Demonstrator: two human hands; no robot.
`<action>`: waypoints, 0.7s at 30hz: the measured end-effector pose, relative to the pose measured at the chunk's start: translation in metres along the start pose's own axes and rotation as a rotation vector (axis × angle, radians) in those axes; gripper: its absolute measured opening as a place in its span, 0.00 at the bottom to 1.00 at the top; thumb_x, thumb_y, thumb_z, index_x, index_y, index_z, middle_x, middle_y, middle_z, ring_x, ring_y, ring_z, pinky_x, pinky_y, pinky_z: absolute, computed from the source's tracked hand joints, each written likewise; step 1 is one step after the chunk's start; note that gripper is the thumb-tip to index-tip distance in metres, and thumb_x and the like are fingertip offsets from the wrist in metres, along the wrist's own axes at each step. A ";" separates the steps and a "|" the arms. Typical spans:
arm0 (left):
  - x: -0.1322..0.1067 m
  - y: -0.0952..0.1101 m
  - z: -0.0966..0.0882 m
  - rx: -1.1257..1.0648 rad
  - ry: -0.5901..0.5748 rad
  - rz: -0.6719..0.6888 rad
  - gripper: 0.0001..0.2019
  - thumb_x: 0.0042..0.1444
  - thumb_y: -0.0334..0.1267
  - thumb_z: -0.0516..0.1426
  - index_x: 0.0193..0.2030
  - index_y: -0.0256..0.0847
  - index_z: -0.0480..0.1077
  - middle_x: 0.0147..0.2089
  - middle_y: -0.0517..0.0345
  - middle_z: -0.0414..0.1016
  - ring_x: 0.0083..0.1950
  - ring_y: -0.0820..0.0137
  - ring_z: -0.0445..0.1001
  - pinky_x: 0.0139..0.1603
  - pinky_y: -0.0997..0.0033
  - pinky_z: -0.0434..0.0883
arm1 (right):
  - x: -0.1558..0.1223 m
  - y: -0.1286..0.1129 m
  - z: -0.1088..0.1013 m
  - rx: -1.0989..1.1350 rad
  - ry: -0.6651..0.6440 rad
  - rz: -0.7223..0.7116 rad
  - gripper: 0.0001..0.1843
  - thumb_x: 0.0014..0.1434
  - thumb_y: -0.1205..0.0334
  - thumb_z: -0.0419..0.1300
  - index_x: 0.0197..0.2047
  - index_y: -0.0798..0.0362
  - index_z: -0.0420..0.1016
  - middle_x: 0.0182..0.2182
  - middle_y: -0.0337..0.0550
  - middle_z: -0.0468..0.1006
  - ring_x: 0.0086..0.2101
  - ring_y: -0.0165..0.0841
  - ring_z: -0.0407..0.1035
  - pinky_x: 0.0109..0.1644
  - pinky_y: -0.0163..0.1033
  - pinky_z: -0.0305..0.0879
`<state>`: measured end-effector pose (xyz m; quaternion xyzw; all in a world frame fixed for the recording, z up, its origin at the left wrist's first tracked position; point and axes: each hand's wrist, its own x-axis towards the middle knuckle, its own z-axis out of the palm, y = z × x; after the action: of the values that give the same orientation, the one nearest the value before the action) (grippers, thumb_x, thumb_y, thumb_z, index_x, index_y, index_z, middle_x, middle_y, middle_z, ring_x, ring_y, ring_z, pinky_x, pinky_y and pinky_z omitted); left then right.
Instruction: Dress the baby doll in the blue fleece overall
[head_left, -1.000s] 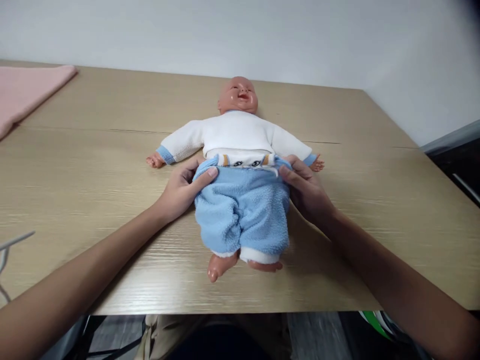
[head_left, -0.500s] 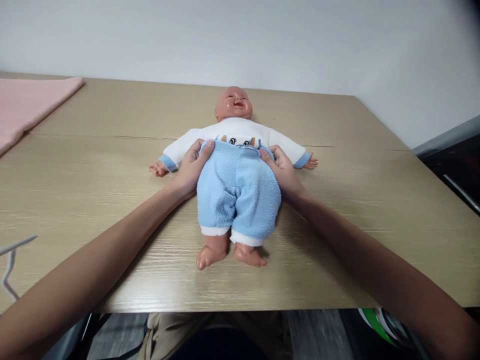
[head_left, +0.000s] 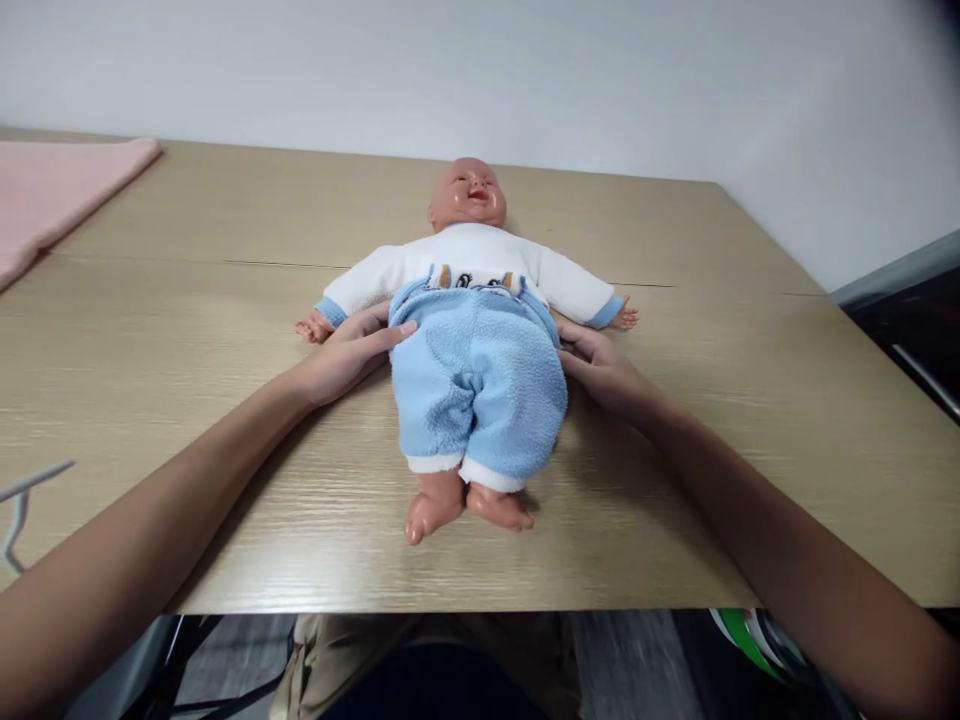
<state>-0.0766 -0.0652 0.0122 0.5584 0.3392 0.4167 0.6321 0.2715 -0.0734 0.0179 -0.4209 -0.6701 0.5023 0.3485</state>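
Note:
On its back on the wooden table lies a baby doll point(head_left: 471, 195), in a white top point(head_left: 480, 248) with blue cuffs and light blue fleece pants point(head_left: 480, 390) with white hems. Its head points away from me and its bare feet toward me. My left hand point(head_left: 352, 350) grips the pants at the left hip, thumb on the front and fingertips hidden behind the cloth. At the opposite hip, my right hand point(head_left: 604, 370) holds the side of the pants, its fingertips partly hidden. The waistband sits over the lower part of the top, below a printed design.
A folded pink cloth point(head_left: 67, 190) lies at the far left of the table point(head_left: 720, 450). Near the left edge is a thin white bent object point(head_left: 30, 490). A dark glossy object point(head_left: 915, 320) stands at the right, and a wall runs behind.
Both my hands have moved from the front of the waistband outward and down to the sides of the hips. The waistband looks wider, and the doll's left-hand foot in view shifted slightly inward.

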 end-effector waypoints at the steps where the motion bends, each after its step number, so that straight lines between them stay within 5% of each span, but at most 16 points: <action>1: -0.003 0.001 0.000 0.001 -0.008 -0.004 0.14 0.65 0.49 0.70 0.50 0.43 0.81 0.49 0.49 0.84 0.50 0.56 0.82 0.55 0.55 0.80 | -0.001 0.000 0.004 0.009 0.007 -0.017 0.26 0.67 0.32 0.72 0.53 0.45 0.86 0.54 0.45 0.87 0.58 0.48 0.77 0.66 0.51 0.73; 7: -0.020 0.001 -0.002 -0.019 0.047 -0.040 0.18 0.50 0.34 0.66 0.50 0.44 0.80 0.54 0.49 0.84 0.57 0.51 0.82 0.55 0.51 0.81 | -0.003 0.003 0.031 0.289 0.208 0.089 0.25 0.67 0.33 0.73 0.53 0.43 0.81 0.53 0.41 0.86 0.54 0.43 0.79 0.64 0.48 0.75; 15: -0.020 -0.010 0.006 0.023 0.209 -0.063 0.14 0.60 0.45 0.68 0.50 0.45 0.79 0.46 0.55 0.84 0.44 0.61 0.79 0.40 0.67 0.74 | 0.002 0.001 0.034 0.381 0.220 0.095 0.27 0.62 0.33 0.77 0.53 0.43 0.81 0.50 0.41 0.86 0.51 0.42 0.79 0.65 0.47 0.76; 21: -0.018 -0.013 0.007 0.217 0.217 0.068 0.17 0.69 0.55 0.66 0.53 0.45 0.80 0.54 0.53 0.83 0.61 0.54 0.77 0.63 0.60 0.73 | -0.007 -0.005 0.039 0.093 0.344 0.001 0.24 0.68 0.34 0.72 0.43 0.47 0.80 0.38 0.39 0.79 0.40 0.39 0.72 0.50 0.45 0.72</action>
<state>-0.0756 -0.0849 -0.0003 0.5864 0.4293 0.4566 0.5132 0.2386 -0.0949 0.0125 -0.4845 -0.5766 0.4535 0.4767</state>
